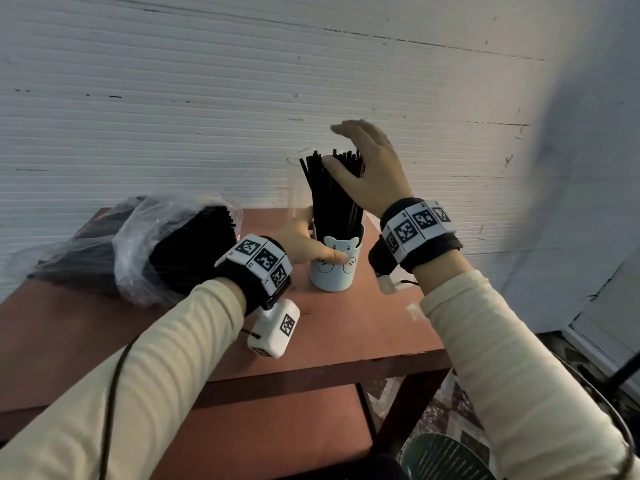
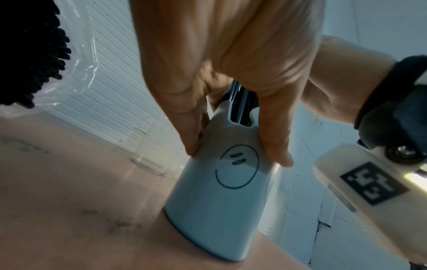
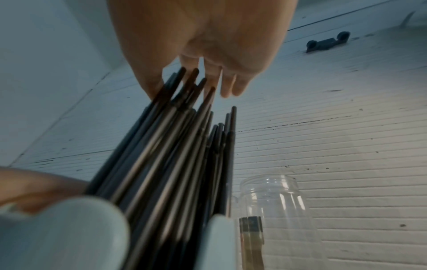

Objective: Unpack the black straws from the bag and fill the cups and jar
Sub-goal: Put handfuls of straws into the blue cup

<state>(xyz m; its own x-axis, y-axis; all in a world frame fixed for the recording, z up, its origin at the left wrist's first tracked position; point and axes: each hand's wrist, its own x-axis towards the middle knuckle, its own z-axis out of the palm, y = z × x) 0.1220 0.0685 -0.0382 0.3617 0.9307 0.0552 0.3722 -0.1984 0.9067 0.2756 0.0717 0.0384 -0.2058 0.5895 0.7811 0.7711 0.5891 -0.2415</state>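
A pale blue cup (image 1: pixel 332 271) with a bear face stands on the reddish table (image 1: pixel 346 334), packed with upright black straws (image 1: pixel 337 199). My left hand (image 1: pixel 304 244) grips the cup near its rim, thumb across the front and fingers round the back; the left wrist view shows that hand (image 2: pixel 219 73) on the cup (image 2: pixel 219 201). My right hand (image 1: pixel 367 168) hovers open over the straw tops, thumb against their side. In the right wrist view its straight fingers (image 3: pixel 228 85) touch the straw tips (image 3: pixel 189 80). A clear jar (image 1: pixel 296 188) stands just behind the cup.
A clear plastic bag (image 1: pixel 166 244) full of black straws lies on the table's left half, mouth towards the cup. The white ribbed wall (image 1: pixel 207 116) is close behind. The table's right edge is near the cup; a lower shelf (image 1: pixel 277 427) and a fan (image 1: pixel 443 459) sit below.
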